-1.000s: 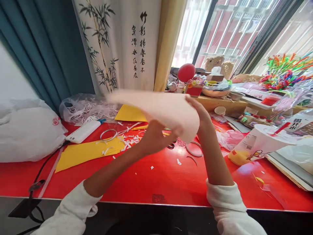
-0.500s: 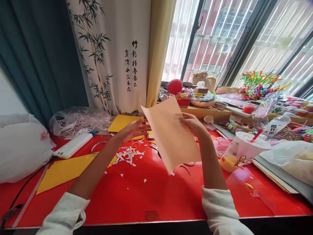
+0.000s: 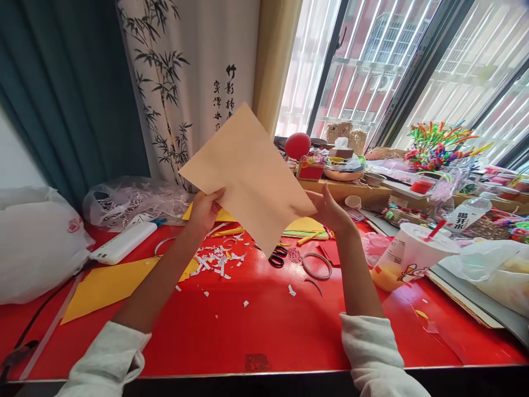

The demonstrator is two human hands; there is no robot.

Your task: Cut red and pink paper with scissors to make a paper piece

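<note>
I hold a tan paper sheet (image 3: 248,173) up in the air over the red table (image 3: 256,331), turned like a diamond. My left hand (image 3: 204,210) grips its lower left edge, fingers closed on it. My right hand (image 3: 328,209) pinches its right corner. Below the sheet lie black-handled scissors (image 3: 276,257), a wire ring (image 3: 317,265) and several white paper scraps (image 3: 217,261).
Yellow paper (image 3: 105,284) lies at the left by a white power bank (image 3: 124,242) and a white bag (image 3: 35,242). A lidded drink cup (image 3: 407,256) lies at the right. Craft clutter and colourful sticks (image 3: 438,146) crowd the window sill.
The sheet hung down from my hands half a second ago; now it is raised and rotated flat toward me, with my left hand gripping its edge.
</note>
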